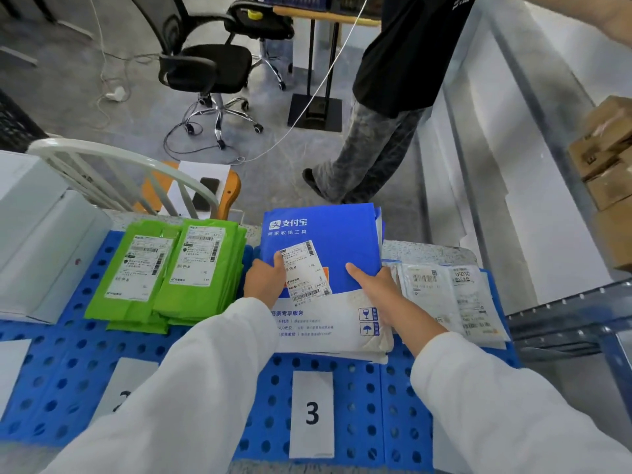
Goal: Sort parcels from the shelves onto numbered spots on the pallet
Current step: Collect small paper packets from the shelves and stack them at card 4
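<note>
Down on a grey concrete floor, a blue pallet (355, 398) full of round holes fills the foreground, with white number cards laid on it. The card marked 3 (311, 413) sits dead centre, and a card marked 2 (124, 393) is half hidden under the left sleeve. Both hands are on the blue-and-white parcel (325, 234), which lies just behind the 3 card on top of a small stack of similar parcels. The left hand (265, 280) grips its left edge, thumb pressed on the shipping label (306, 268). The right hand (376, 289) grips the right edge, thumb flat on the blue face and fingers tucked underneath. Whether the parcel is resting or slightly lifted, I cannot tell. To the left, a stack of green parcels (171, 268) lies behind the 2 card, and beyond that white boxes (41, 241). To the right, pale plastic parcels (455, 299) sit at the pallet's edge, beside a metal shelf (564, 319) carrying cardboard boxes (608, 148). Behind the pallet stand a white chair (119, 165) with a phone (205, 193) on its seat, a black office chair (208, 66), and another person (376, 131).
</note>
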